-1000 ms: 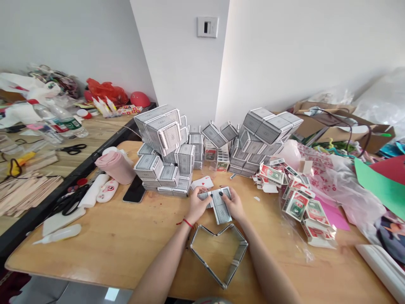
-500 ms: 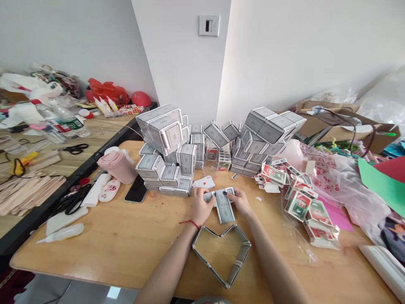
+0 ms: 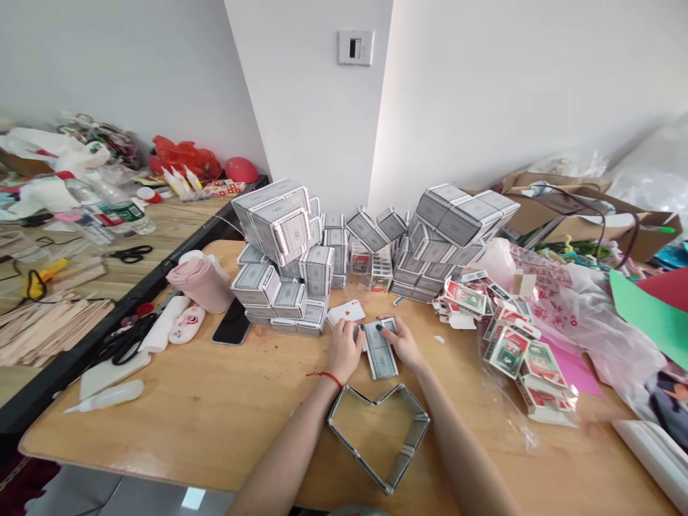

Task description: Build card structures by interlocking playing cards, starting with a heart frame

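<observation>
Both my hands are at the grey-backed playing cards (image 3: 381, 357) over the middle of the table. My left hand (image 3: 345, 349) has its fingers closed at the cards' left side, thumb against their edge. At the upper right of the cards, my right hand (image 3: 404, 342) grips them with its thumb on top. A heart-shaped frame made of cards (image 3: 344, 438) stands on the table between my forearms. Beyond my left hand lies a white playing card with a red mark (image 3: 347, 312), face up.
Stacks of card-covered blocks stand at the back left (image 3: 256, 285) and back right (image 3: 416, 261). Opened card boxes (image 3: 508, 347) are piled on the right. A phone (image 3: 231, 322), a pink cup (image 3: 200, 285), black scissors (image 3: 129, 337) and a glue bottle (image 3: 110, 394) are on the left.
My right hand has shifted slightly left over the cards, and its fingers have curled behind their top edge. The card piece that lay crosswise beneath is now mostly covered. The heart frame has not moved.
</observation>
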Demonstrator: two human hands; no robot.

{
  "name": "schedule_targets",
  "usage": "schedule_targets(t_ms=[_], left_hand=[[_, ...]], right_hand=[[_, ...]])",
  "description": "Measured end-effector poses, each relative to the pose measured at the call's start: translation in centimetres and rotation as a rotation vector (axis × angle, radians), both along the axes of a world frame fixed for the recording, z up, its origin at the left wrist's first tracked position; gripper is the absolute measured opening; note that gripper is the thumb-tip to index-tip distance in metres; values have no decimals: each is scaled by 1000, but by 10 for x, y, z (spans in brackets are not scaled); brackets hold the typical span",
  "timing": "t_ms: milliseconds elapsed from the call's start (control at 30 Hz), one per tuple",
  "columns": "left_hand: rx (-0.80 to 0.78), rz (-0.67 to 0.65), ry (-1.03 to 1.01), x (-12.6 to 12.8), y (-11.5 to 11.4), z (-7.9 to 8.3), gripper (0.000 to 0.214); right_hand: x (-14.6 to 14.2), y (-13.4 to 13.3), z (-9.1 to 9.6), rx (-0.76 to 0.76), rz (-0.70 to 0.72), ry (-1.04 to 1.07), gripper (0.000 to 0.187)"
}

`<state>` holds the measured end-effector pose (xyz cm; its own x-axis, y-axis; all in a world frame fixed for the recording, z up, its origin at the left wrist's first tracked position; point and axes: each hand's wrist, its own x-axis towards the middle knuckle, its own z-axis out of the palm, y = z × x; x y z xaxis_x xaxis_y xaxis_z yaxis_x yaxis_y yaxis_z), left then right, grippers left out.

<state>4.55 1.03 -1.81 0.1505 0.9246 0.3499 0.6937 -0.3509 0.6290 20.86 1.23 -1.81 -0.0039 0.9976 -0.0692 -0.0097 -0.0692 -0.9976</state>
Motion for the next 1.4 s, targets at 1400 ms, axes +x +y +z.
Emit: schedule_targets(t_ms=[1400], left_hand=[[-790,-616,-1685,-14,32,25,67]], right_hand=[[13,-18,1,-369,370,422,22]])
